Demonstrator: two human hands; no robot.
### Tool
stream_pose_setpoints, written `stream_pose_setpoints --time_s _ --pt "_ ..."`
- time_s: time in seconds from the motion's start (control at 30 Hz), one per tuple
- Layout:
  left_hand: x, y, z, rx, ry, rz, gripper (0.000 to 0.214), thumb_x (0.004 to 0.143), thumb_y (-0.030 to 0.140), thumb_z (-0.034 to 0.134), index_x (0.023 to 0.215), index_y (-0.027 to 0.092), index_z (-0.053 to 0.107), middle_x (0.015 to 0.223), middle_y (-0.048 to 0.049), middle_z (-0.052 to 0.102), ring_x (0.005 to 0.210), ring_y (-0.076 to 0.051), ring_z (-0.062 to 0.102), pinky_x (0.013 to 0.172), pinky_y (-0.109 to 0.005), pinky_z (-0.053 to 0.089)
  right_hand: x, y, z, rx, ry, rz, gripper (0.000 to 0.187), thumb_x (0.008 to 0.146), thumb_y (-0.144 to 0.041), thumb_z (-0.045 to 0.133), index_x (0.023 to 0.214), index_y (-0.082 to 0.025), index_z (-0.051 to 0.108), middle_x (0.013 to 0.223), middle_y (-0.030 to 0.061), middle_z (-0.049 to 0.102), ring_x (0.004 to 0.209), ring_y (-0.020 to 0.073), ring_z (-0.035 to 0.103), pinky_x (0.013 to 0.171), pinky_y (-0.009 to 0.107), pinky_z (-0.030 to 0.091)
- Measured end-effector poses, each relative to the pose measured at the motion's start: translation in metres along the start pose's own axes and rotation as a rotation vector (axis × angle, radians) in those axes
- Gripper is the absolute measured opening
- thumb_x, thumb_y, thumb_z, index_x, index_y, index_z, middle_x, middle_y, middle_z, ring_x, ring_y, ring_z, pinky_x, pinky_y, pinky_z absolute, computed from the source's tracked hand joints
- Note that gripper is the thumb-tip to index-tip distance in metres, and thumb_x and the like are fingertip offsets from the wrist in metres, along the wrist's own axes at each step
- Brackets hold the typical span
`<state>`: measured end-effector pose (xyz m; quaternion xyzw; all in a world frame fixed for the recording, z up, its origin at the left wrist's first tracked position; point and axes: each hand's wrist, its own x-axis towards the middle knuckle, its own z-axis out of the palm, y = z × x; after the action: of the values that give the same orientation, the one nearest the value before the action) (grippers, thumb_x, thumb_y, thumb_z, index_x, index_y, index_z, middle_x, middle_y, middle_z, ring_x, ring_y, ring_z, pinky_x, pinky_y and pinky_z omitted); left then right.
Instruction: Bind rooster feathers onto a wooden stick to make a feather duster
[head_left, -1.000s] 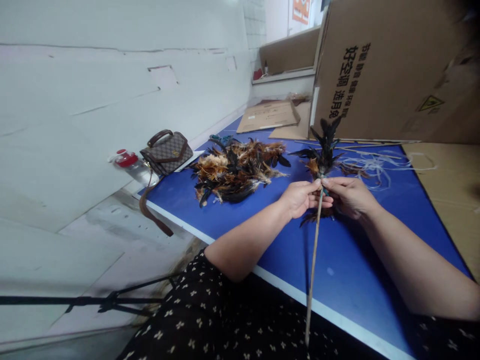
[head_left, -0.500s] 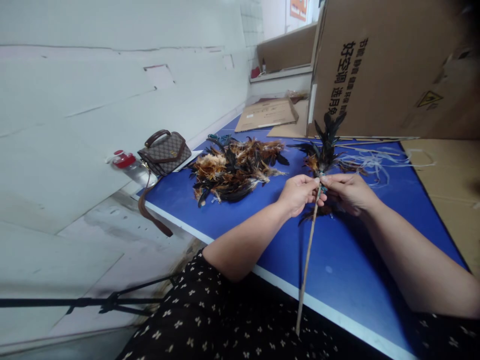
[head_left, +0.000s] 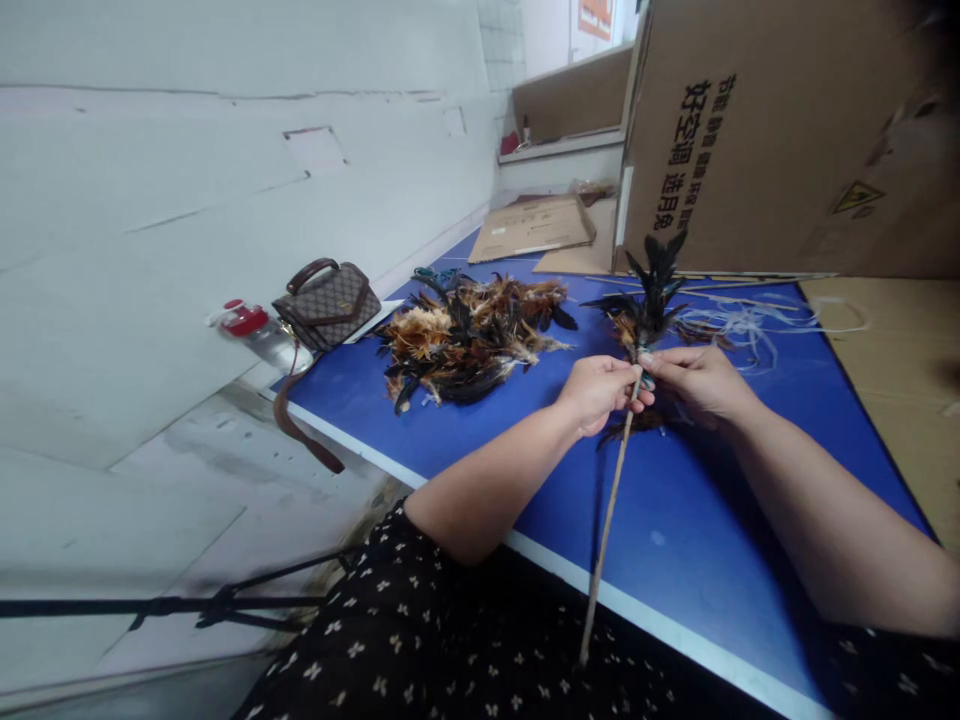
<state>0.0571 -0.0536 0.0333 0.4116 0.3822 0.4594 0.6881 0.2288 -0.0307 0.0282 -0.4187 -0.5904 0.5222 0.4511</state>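
A thin wooden stick [head_left: 609,520] slants from my lap up to a tuft of dark and brown feathers [head_left: 651,300] at its top end. Just below the tuft, my left hand [head_left: 602,390] is closed around the stick. With thumb and fingers, my right hand [head_left: 701,383] pinches the base of the feathers where they meet the stick; what lies between those fingertips is partly hidden. A large pile of brown and black feathers [head_left: 472,340] lies on the blue table to the left of my hands. A few more feathers [head_left: 637,425] lie under them.
The blue table [head_left: 720,560] has a white front edge. White plastic strips [head_left: 750,325] and thin sticks lie at the back right, before a tall cardboard box [head_left: 780,150]. A handbag [head_left: 330,308] and a red-lidded bottle [head_left: 251,325] stand by the wall at left.
The stick's lower end has swung slightly left, and the feather tuft has turned a little. Both hands stay in nearly the same place at the tuft's base.
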Motion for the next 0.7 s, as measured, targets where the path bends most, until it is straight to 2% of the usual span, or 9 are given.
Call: stream_pose_setpoints --time_s 0.2,0.43,0.6,0.7 --pt "-0.001 0.007 -0.002 -0.024 -0.004 -0.097 0.021 0.102 0.008 0.064 0.081 0.005 0.069 0.072 -0.0069 0.071 0.057 -0.011 0.066 0.061 -0.026 0.053 0.003 0.008 -0.006 -0.031 0.009 0.022 0.054 0.062 -0.069 0.100 0.073 -0.019 0.081 0.071 0.0062 0.074 0.058 0.0164 0.060 0.053 0.029 0.048" --pt "-0.004 0.012 -0.002 -0.019 0.005 -0.153 0.020 0.099 0.009 0.071 0.080 0.004 0.070 0.071 -0.0070 0.071 0.058 -0.011 0.065 0.064 -0.027 0.053 0.005 0.013 -0.013 -0.115 -0.015 0.003 0.055 0.068 -0.074 0.094 0.076 -0.020 0.081 0.080 0.0073 0.078 0.069 0.0220 0.071 0.064 0.033 0.057" --pt "-0.004 0.013 -0.002 -0.001 -0.007 -0.182 0.027 0.103 0.008 0.063 0.077 0.005 0.068 0.068 -0.0060 0.069 0.055 -0.009 0.063 0.061 -0.025 0.050 0.002 0.005 -0.009 -0.165 -0.002 0.011 0.057 0.069 -0.076 0.092 0.072 -0.020 0.079 0.072 0.0047 0.074 0.066 0.0205 0.068 0.059 0.030 0.053" --pt "-0.001 0.011 -0.003 -0.013 -0.015 -0.165 0.026 0.103 0.010 0.065 0.077 0.006 0.067 0.066 -0.0043 0.067 0.054 -0.009 0.060 0.060 -0.024 0.048 -0.001 -0.001 -0.004 -0.196 -0.013 -0.006 0.059 0.074 -0.078 0.088 0.074 -0.020 0.079 0.072 0.0047 0.074 0.064 0.0187 0.064 0.056 0.028 0.048"
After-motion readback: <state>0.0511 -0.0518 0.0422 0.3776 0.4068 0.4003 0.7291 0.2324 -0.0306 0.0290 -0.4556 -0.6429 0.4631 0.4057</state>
